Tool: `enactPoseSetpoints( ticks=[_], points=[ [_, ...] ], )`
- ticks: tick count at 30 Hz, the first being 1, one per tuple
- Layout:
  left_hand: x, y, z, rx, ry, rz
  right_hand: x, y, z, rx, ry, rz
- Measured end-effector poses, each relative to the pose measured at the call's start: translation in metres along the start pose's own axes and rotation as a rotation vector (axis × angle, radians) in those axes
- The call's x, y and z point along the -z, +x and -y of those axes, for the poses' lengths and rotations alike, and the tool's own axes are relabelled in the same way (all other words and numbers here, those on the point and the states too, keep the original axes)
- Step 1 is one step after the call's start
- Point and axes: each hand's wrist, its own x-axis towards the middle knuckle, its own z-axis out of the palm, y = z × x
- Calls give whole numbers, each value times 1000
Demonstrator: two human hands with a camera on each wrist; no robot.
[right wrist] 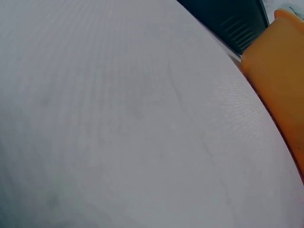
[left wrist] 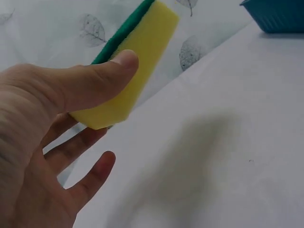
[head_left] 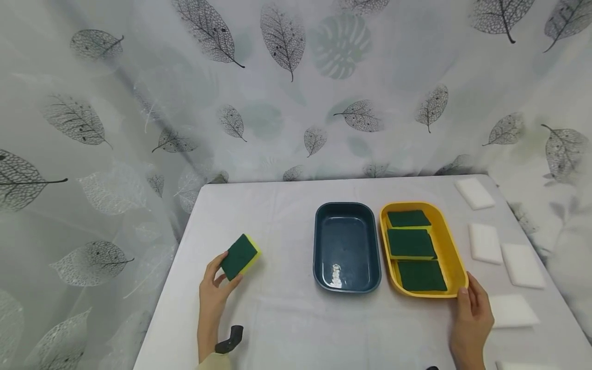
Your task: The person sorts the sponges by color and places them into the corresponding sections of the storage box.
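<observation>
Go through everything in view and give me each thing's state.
Held sponge: pinched, tilted, raised
Left hand: pinching that sponge
Yellow tray: upright, uncovered
Three sponges: inside it, green sides up
Blue tray: upright, without sponges
Right hand: holding yellow tray's corner
White pads: lying flat

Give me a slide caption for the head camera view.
Left hand holds a sponge above the white table; right hand grips a yellow tray holding three more sponges.

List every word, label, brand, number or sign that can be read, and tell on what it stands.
None: no text can be read.
The sponge in the left hand, the blue tray, yellow tray and white pads show no lettering.
The curtain shows only leaf prints.
A tiny mark on the table is too small to make out.
</observation>
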Motion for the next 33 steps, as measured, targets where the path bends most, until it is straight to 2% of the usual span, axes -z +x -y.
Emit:
enactPoseSetpoints(
  ticks=[5,10,16,22,27,33],
  points=[
    [-9,0,-12,-32,-27,101,-1,2,-2,25,15,-4],
    [-20,-2,-23,-50,-12,166,-1,3,-1,31,-18,-1],
    [-34,-4,-36,-50,-20,212,0,2,0,18,3,6],
    [-53,-9,-53,-63,-21,267,0,0,-1,17,-23,2],
    [-70,-13,-65,-90,-17,322,1,-1,0,38,-6,-5],
    [-87,-17,-76,-141,-13,357,1,-1,2,70,-5,0]
  ],
)
